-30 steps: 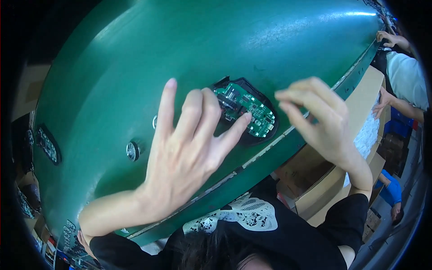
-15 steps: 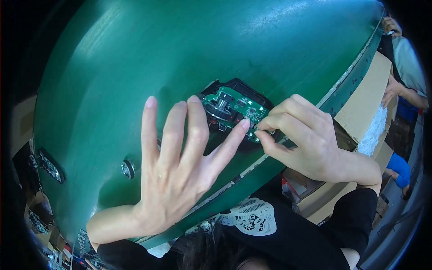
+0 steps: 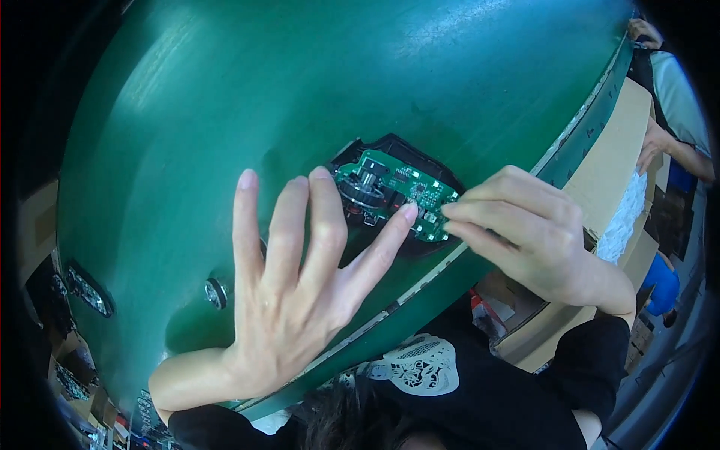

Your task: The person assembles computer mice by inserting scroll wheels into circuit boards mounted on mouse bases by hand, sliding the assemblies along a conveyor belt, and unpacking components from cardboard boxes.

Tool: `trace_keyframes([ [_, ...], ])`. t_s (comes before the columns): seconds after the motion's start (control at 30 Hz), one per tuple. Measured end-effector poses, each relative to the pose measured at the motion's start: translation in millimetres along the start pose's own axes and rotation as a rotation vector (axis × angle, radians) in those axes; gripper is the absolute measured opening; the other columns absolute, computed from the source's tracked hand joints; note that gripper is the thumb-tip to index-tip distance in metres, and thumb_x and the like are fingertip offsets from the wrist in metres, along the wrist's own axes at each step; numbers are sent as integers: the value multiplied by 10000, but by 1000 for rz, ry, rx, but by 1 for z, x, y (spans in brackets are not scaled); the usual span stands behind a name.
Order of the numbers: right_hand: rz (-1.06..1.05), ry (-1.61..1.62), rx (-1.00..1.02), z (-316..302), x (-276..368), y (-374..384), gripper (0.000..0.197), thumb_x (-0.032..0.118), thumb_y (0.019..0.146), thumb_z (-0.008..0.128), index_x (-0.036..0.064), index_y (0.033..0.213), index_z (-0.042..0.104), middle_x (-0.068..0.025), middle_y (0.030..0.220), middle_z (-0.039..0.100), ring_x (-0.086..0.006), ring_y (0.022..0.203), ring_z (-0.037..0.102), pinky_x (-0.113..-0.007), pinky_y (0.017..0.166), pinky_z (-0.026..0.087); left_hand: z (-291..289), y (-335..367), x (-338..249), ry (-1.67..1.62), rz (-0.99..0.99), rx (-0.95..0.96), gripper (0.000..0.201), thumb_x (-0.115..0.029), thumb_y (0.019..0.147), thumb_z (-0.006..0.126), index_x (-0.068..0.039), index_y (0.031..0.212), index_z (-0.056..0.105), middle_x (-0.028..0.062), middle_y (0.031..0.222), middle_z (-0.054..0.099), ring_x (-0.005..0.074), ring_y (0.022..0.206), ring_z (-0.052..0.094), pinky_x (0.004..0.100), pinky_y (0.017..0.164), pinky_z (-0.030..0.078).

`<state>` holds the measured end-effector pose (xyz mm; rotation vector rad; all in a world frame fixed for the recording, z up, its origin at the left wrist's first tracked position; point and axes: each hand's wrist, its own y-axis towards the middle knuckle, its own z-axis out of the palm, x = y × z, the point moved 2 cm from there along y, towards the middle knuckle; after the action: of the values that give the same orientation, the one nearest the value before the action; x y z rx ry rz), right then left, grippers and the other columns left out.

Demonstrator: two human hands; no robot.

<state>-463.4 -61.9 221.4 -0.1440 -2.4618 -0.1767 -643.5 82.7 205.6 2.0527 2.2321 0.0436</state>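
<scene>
A green circuit board [image 3: 405, 176] lies in a black plastic shell [image 3: 394, 142] near the table's front edge. A black ridged wheel [image 3: 361, 193] sits at the board's left end. My left hand [image 3: 289, 304] is open with fingers spread; its thumb presses on the board's lower middle, and its index fingertip is by the shell's left side. At the board's right end, my right hand [image 3: 529, 232] is closed, thumb and index finger pinched together at the edge. Whatever lies between those fingertips is hidden.
A loose dark wheel [image 3: 216, 293] lies on the green table [image 3: 247, 90], left of my left hand. Farther left is a dark oblong part [image 3: 90, 290]. A cardboard box [image 3: 611, 161] with white wrapping stands beyond the right edge, where another person's hand [image 3: 655, 146] reaches in.
My right hand has shifted slightly right and down, and its thumb and index finger have come together. My left thumb stays on the board.
</scene>
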Motion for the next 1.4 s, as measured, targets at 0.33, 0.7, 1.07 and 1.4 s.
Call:
trace_keyframes([
  [0.33, -133, -243, 32, -4, 9, 0, 343, -8, 695, 802, 3, 1033, 742, -47, 859, 635, -161, 695, 635, -261, 464, 483, -5, 10, 4, -18, 26, -1, 640, -151, 795, 673, -396, 1383, 617, 198, 1238, 539, 322, 1116, 550, 602, 1078, 422],
  [0.7, -274, -588, 59, -3, 29, -12, 553, 335, 765, 806, 26, 1210, 694, -68, 1133, 634, -205, 975, 639, -259, 510, 544, -50, 6, 19, -291, 1, 57, 739, -246, 742, 820, -327, 1432, 568, 193, 1294, 523, 370, 1212, 506, 624, 1106, 352],
  [1.07, -3, -743, -321, -96, -140, 154, 389, 335, 907, 714, 83, 1202, 697, -68, 1178, 671, -289, 1065, 646, -421, 856, 562, -96, -139, 164, 287, -660, 47, 655, -106, 816, 767, -80, 1415, 505, 220, 1340, 515, 405, 1236, 498, 479, 1050, 423],
  [1.4, -160, -632, -240, -62, -67, 156, 420, 211, 914, 700, 82, 1308, 633, -127, 1293, 639, -319, 1225, 593, -421, 989, 525, -78, -208, 199, -16, -813, 75, 667, -282, 937, 703, -239, 1535, 411, 271, 1469, 468, 441, 1328, 474, 481, 1096, 416],
])
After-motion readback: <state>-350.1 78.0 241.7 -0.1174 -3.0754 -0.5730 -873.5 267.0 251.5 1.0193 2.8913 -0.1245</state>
